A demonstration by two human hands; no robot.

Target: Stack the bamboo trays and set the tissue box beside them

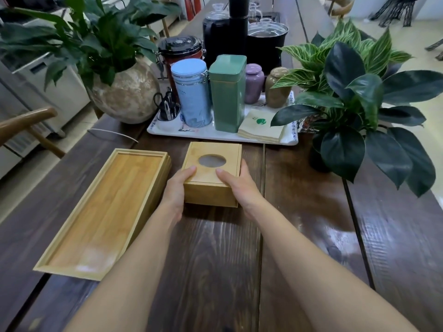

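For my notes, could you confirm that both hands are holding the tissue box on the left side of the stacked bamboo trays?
Not quite: the head view shows the tissue box, held by the left hand and right hand, on the right side of the stacked bamboo trays.

2 bare hands closing in from either side

Both forearms are reaching forward, converging. The left hand [176,188] is pressing its palm inward with the thumb lying on top; the right hand [241,185] is mirroring it, thumb on top, fingers wrapping around the far side.
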